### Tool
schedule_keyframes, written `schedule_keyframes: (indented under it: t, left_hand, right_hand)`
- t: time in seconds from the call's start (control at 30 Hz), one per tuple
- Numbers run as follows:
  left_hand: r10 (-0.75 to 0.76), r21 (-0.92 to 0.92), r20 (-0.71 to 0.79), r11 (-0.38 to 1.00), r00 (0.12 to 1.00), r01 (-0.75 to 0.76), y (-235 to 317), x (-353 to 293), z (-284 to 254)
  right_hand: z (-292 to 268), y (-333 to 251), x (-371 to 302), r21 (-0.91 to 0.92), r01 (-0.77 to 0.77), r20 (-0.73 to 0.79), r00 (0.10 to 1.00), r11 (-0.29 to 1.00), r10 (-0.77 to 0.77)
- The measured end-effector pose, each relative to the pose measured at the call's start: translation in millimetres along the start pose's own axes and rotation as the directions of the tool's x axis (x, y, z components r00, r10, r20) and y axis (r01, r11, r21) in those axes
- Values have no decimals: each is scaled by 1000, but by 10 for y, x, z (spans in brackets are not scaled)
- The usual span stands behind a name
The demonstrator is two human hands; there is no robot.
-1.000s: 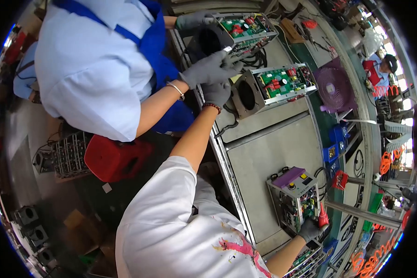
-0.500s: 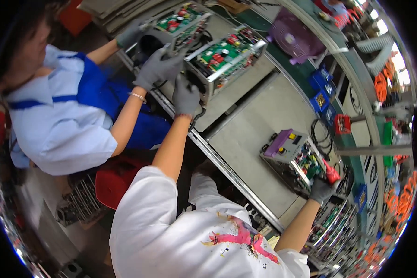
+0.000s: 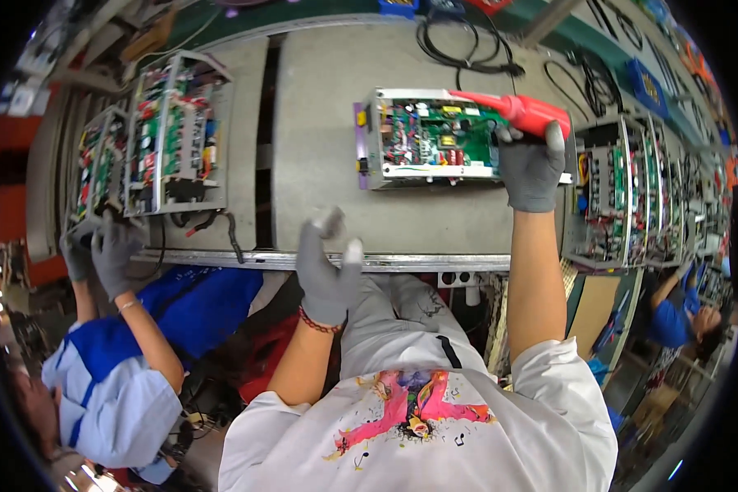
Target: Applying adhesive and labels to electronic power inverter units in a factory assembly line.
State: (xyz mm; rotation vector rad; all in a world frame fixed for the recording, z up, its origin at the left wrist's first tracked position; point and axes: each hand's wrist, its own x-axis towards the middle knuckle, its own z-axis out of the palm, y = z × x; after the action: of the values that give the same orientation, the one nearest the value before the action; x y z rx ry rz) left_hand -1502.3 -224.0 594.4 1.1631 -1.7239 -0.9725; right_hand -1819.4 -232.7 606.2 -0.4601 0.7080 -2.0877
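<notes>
In my gloved right hand [image 3: 533, 174] is a red squeeze bottle [image 3: 539, 115] with a long thin nozzle pointing left. It lies over the right end of an uncovered metal chassis [image 3: 435, 171], whose green circuit board [image 3: 426, 135] carries coils, capacitors and wires. A purple piece [image 3: 361, 131] shows on the chassis's left face. My gloved left hand [image 3: 326, 275] hovers by the table's near edge, fingers spread, holding nothing, apart from the chassis.
Black cables [image 3: 459, 57] lie coiled behind the chassis. More open units [image 3: 623, 184] stand on the right, others [image 3: 180, 135] on the left. There a co-worker's gloved hands [image 3: 111, 250] are at the units. A metal rail [image 3: 435, 262] edges the table [image 3: 316, 123].
My view has swung right onto the chassis. My left hand has come away from the left-hand units and back toward me. My right hand still holds the bottle.
</notes>
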Motion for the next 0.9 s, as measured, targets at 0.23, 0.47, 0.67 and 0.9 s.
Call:
schedule_keyframes:
  t: [0.23,0.47,0.67,0.9]
  left_hand:
    - [-6,-207,-10,978,1000,4,-200,1327,513]
    - [-120,-520,481,759,869,392,-421,1689,858]
    - [-27,-573,401,772,916,274,-585,1714,985]
    - [140,-507,314,861,939,41,-838,1820,1098]
  right_hand:
    - [303,-77,-492,-94,47,-152,986,994,-62]
    - [522,-22,-526,-489,247,137,969,836,-206]
    - [628,75,-240,-456,4,299,943,890,149]
    - [939,177,-231,-895,154,163,987,418,-15]
